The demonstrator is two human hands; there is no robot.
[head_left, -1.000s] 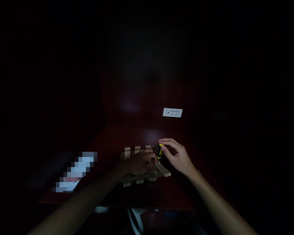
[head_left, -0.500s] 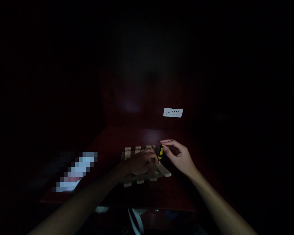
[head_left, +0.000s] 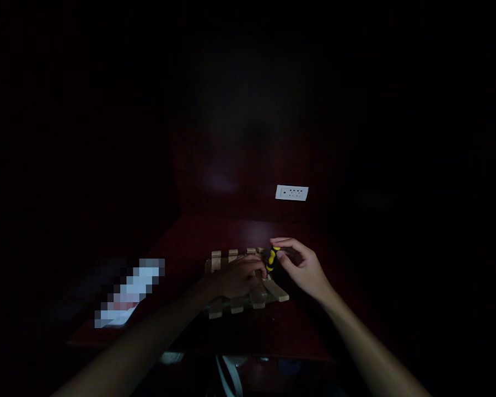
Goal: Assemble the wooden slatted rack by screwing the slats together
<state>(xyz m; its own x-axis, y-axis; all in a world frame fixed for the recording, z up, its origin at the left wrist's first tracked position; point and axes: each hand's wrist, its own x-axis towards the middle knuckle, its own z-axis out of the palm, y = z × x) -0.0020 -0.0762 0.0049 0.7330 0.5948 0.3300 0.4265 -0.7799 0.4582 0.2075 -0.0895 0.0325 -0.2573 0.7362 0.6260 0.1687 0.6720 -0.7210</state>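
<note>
A yellow-and-black screwdriver point(head_left: 273, 257) stands nearly upright, its handle top pinched between the thumb and fingers of my right hand point(head_left: 300, 266). Its tip points down at the upper end of a slanted wooden slat point(head_left: 278, 290), the rightmost one of a small wooden slat rack point(head_left: 236, 305). Across the middle of the rack lies my left hand point(head_left: 240, 275), fingers bent and pressing on the slats, the fingertips beside the screwdriver tip. Any screw under the tip is too small and dark to make out.
The rack rests on a dark red wooden table point(head_left: 248, 336). At left lies a bright, blurred-out flat device point(head_left: 128, 298). A white power socket point(head_left: 291, 192) is on the back wall. Below the front edge hangs a pale strap point(head_left: 229, 375). The surroundings are very dark.
The view has tipped very slightly, so the scene sits a little lower. Both hands keep their places, with the screwdriver still upright in the right one.
</note>
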